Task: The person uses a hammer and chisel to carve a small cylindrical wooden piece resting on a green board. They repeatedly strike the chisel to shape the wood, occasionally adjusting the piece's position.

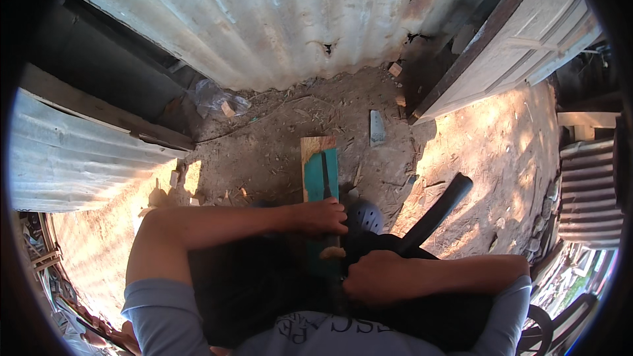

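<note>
My left hand [323, 217] is closed around a long, narrow dark tool [326, 175]. The tool's thin end lies over a board [318, 148], painted teal with a bare wood strip along its left side and far end. Just below that hand is a rounded tan wooden piece [331, 252]; whether it belongs to the tool I cannot tell. My right hand [372, 278] is closed, lower and to the right, by the board's near part. What its fingers grip is hidden. A dark, thick bar [437, 213] slants up and right from behind the right wrist.
A grey-blue clog [366, 216] stands right of the board on the dirt floor [277, 132]. Beyond lie a pale flat piece [376, 128], a wood block [395, 69] and clear plastic [217, 97]. Corrugated metal sheet [264, 20] closes the far side; a panelled door [508, 46] leans right.
</note>
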`<state>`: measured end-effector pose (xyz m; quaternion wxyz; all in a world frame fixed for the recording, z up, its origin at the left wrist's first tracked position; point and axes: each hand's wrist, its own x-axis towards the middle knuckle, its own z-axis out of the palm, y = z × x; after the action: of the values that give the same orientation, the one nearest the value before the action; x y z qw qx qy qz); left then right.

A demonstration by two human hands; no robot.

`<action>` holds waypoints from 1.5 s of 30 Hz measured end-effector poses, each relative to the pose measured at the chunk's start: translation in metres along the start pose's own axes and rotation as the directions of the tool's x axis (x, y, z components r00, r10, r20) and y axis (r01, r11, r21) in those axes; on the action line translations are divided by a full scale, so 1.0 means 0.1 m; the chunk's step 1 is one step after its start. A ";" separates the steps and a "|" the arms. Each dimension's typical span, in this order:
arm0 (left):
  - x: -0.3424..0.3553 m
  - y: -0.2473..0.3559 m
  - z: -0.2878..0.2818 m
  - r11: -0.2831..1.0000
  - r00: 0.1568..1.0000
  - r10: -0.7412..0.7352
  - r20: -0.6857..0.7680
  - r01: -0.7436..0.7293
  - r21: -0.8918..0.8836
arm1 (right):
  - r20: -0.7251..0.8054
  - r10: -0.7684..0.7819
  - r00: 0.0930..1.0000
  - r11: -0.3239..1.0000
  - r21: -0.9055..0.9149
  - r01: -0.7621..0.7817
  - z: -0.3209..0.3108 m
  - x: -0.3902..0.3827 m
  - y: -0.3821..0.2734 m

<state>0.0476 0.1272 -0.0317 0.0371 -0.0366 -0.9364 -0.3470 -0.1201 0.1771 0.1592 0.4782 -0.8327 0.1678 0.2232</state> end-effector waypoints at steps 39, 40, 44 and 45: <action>0.16 0.00 -0.21 0.999 1.000 -0.008 0.021 0.009 -0.042 | -0.018 -0.021 1.000 1.000 0.012 0.021 -0.04 -0.07 0.00; 0.16 0.01 -0.22 0.998 1.000 -0.009 0.017 0.010 -0.057 | -0.037 -0.026 0.999 1.000 0.007 0.027 -0.04 -0.06 0.00; 0.15 -0.03 -0.13 0.997 0.998 -0.003 -0.066 -0.003 -0.080 | -0.099 -0.005 0.995 0.999 -0.034 0.001 -0.06 -0.11 0.01; 0.15 -0.02 -0.14 0.996 0.998 -0.014 -0.066 0.009 -0.090 | -0.085 0.015 0.996 0.999 -0.035 -0.018 -0.07 -0.12 0.01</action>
<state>0.0326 0.1170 -0.0213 0.0644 -0.0213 -0.9183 -0.3900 -0.1290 0.1715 0.1674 0.4541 -0.8483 0.1907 0.1944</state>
